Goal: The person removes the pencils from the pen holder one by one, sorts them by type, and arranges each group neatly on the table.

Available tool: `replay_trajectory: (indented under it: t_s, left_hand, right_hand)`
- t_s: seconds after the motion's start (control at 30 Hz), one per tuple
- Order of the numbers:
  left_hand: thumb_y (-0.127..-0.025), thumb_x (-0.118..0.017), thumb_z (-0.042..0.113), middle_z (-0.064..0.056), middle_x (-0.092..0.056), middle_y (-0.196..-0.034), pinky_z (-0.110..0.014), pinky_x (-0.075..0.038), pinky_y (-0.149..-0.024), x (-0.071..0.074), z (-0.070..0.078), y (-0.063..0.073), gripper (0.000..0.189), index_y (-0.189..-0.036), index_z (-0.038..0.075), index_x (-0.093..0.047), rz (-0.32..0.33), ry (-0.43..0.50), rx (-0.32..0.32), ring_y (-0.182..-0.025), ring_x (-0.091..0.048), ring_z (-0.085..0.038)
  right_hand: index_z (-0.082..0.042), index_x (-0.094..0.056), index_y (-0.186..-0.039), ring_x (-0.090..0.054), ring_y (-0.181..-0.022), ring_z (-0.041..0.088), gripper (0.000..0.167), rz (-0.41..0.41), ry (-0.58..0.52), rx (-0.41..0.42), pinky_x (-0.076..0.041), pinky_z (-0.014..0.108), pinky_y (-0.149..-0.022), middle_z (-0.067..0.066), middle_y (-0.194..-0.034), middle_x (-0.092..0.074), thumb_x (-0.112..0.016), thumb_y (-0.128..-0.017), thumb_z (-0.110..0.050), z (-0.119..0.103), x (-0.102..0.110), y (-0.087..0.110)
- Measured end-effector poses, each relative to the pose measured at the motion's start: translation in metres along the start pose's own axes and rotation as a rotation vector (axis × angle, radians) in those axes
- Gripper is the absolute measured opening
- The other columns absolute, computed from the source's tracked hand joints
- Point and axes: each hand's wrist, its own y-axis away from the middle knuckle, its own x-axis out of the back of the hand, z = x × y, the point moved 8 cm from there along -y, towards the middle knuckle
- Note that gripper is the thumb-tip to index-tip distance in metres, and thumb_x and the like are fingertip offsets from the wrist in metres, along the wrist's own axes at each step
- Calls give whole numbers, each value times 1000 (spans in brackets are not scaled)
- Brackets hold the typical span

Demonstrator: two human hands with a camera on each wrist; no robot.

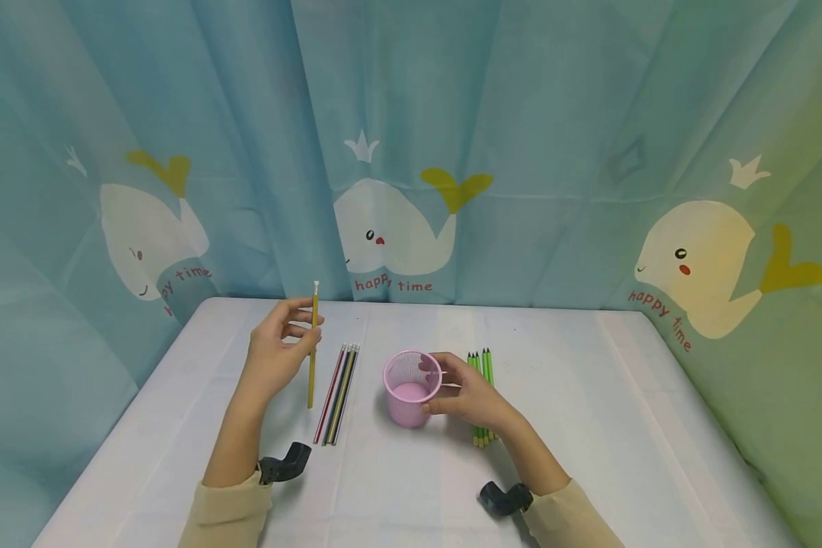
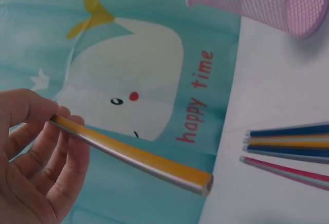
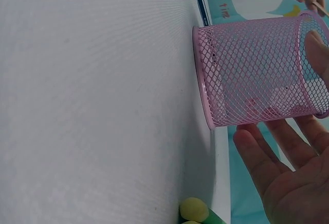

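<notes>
My left hand (image 1: 281,346) pinches a yellow pencil (image 1: 312,380) with silver stripes between thumb and fingers. It stands nearly upright above the table, white eraser end up. In the left wrist view the flat, unsharpened end of this pencil (image 2: 133,154) points toward the camera. My right hand (image 1: 476,396) grips a pink mesh pen cup (image 1: 407,417) by its right side, thumb near the rim and fingers round the far side. The mouth of the cup faces up and nothing shows inside. Its base is close to the table in the right wrist view.
Several striped pencils (image 1: 341,399), red, blue and yellow, lie side by side between my left hand and the cup. Several green pencils (image 1: 488,365) lie partly hidden by my right hand. A blue curtain (image 1: 555,114) with whale prints hangs behind the white table (image 1: 589,396).
</notes>
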Motion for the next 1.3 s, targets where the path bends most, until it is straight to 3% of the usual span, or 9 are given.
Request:
replay_trajectory:
  t_s: [0.27, 0.53, 0.97, 1.3]
  left_hand:
    - [-96, -63, 7, -14, -68, -115, -23, -57, -64, -4, -16, -2, 41, -136, 11, -54, -42, -64, 38, -94, -67, -27]
    - [-95, -64, 8, -15, -65, -114, -26, -60, -66, -9, -32, -3, 41, -135, 8, -55, -88, -94, 97, -90, -68, -27]
    - [-95, -62, 3, -24, -62, -116, -29, -63, -64, -19, -54, -1, 43, -136, -1, -53, -175, -53, 187, -95, -69, -41]
    - [-94, -62, 5, -24, -60, -120, -33, -63, -67, -29, -74, 1, 45, -138, -1, -52, -240, -84, 269, -82, -69, -20]
  right_hand:
    - [-3, -47, -141, -54, -126, 39, 74, -3, -4, 6, -49, 46, -107, 19, -139, -54, -85, -78, -10, -1, 0, 0]
    - [-3, -48, -141, -55, -125, 37, 75, 4, 11, 6, -50, 43, -106, 16, -138, -55, -86, -77, -11, -1, 0, 0]
    - [-4, -48, -141, -55, -125, 37, 74, 3, 0, 2, -51, 41, -105, 16, -138, -55, -85, -77, -10, 2, 0, 0]
    - [-3, -48, -141, -55, -125, 37, 74, 6, 1, 3, -50, 42, -106, 17, -138, -55, -85, -77, -9, 1, 0, -1]
